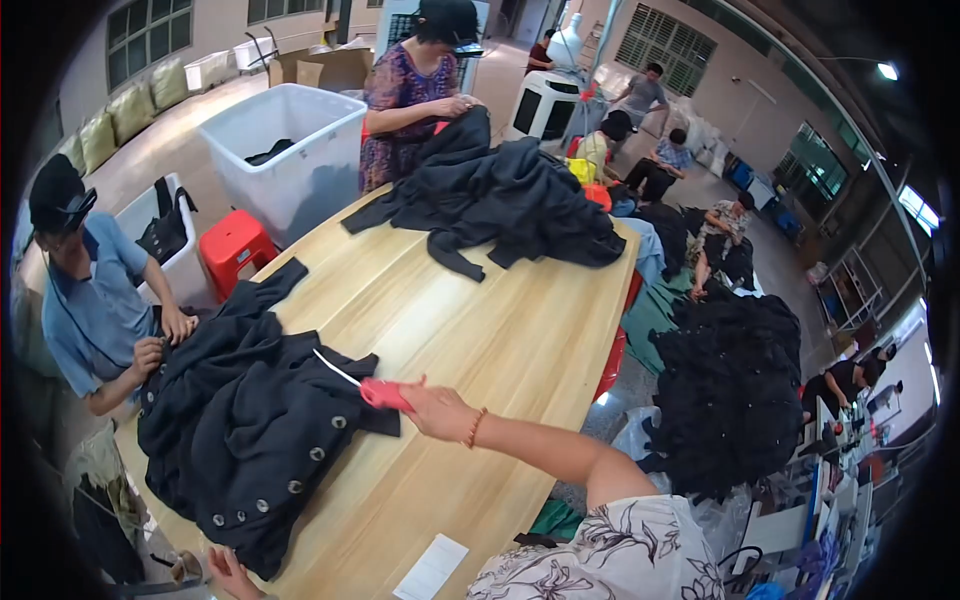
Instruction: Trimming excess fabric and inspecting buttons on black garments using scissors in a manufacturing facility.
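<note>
A black buttoned garment [255,400], with large shiny buttons along one edge, lies bunched on the left part of the wooden table. Stretched over its right side, my right hand [435,408] is closed round a red handheld tool [385,394]. From the tool a thin white strip [335,367] reaches over the cloth; its exact kind is unclear. My left hand [232,574] shows at the lower edge beside the garment's near end, fingers apart, holding nothing visible. Across the garment, a co-worker in blue has both hands [165,342] at its far left edge.
The wooden table [480,350] bears a white paper slip [431,568] and a far heap of black garments [510,195], handled by another co-worker. Beyond stand a red stool [238,247] and a white bin [285,150]. A dark garment pile [728,390] lies at right.
</note>
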`<state>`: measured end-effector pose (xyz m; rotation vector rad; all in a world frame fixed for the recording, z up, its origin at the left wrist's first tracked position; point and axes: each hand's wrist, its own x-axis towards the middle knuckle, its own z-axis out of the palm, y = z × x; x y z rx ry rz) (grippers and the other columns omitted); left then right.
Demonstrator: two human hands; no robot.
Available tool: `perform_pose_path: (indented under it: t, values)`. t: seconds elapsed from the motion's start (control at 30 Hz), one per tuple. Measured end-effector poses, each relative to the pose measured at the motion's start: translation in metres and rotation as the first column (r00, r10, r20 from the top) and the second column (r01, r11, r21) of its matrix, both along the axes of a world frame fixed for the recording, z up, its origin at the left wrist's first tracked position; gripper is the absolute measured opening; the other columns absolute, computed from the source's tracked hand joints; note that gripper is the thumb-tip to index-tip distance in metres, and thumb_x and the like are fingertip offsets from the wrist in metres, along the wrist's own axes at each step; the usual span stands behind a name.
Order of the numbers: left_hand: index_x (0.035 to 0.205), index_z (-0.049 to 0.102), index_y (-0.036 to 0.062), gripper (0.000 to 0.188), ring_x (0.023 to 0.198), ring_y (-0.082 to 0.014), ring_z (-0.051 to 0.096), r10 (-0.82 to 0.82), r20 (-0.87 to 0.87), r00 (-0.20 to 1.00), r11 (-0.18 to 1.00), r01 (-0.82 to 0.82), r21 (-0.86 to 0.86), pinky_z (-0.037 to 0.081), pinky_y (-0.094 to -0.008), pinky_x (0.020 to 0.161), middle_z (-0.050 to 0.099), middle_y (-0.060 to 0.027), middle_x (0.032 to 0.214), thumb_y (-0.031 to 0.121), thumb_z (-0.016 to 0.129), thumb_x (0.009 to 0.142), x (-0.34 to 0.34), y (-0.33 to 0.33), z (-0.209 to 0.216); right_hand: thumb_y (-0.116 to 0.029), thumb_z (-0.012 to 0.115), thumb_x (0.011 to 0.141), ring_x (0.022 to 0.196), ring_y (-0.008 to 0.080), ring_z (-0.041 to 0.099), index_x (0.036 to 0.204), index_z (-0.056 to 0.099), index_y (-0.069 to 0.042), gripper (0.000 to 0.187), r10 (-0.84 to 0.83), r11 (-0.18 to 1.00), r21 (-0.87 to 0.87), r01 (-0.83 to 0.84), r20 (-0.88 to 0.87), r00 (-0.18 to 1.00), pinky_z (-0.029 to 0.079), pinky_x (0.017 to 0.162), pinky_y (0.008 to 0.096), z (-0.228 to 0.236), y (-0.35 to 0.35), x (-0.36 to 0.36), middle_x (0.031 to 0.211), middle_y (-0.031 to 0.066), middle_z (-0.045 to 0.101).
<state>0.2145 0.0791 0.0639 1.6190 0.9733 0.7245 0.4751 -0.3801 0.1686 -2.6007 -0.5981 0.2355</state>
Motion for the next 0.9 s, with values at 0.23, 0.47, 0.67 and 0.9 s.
perform_pose_path:
  t: [0.23, 0.47, 0.67, 0.9]
  values:
    - [0.129, 0.049, -0.0024, 0.043, 0.109, -0.0272, 0.059, -0.564, 0.602, 0.565, 0.485, 0.817, -0.312, 0.046, -0.041, 0.096, 0.06, -0.0164, 0.12, 0.029, 0.046, 0.099, 0.052, -0.214, 0.138, -0.025, 0.055, 0.091, 0.086, 0.0383, 0.063, 0.111, 0.051, -0.006, 0.029, -0.308, 0.938, -0.202, 0.281, -0.115, 0.944, 0.047, 0.071, 0.0504, -0.054, -0.179, -0.135, 0.091, 0.019, 0.066]
    - [0.125, 0.052, 0.0, 0.071, 0.101, -0.0316, 0.058, -0.468, 0.88, -0.086, -0.207, 0.978, -0.015, 0.047, -0.0456, 0.089, 0.061, -0.0172, 0.109, 0.06, 0.051, 0.088, 0.098, -0.463, 0.27, -0.028, 0.052, 0.092, 0.079, 0.0443, 0.062, 0.114, 0.044, 0.0, 0.036, -0.609, 0.789, -0.075, 0.61, 0.03, 0.792, 0.047, 0.068, 0.0544, -0.059, -0.336, -0.181, 0.084, 0.0252, 0.064]
    - [0.139, 0.032, 0.0003, 0.087, 0.103, -0.0365, 0.057, 0.112, 0.961, -0.255, -0.707, 0.659, 0.257, 0.047, -0.049, 0.09, 0.055, -0.0265, 0.11, 0.066, 0.053, 0.085, 0.084, -0.647, 0.337, -0.03, 0.054, 0.091, 0.075, 0.0468, 0.061, 0.108, 0.041, -0.007, 0.031, -0.816, 0.578, 0.04, 0.815, 0.009, 0.578, 0.046, 0.067, 0.0572, -0.045, -0.465, -0.205, 0.078, 0.0266, 0.062]
    - [0.139, 0.03, -0.0029, 0.094, 0.098, -0.0356, 0.059, 0.334, 0.918, -0.214, -0.824, 0.407, 0.394, 0.047, -0.0414, 0.084, 0.056, -0.029, 0.109, 0.065, 0.059, 0.082, 0.093, -0.762, 0.365, -0.022, 0.054, 0.089, 0.073, 0.0433, 0.063, 0.103, 0.047, -0.006, 0.022, -0.859, 0.484, -0.159, 0.861, 0.1, 0.501, 0.048, 0.064, 0.0547, -0.043, -0.606, -0.26, 0.079, 0.023, 0.064]
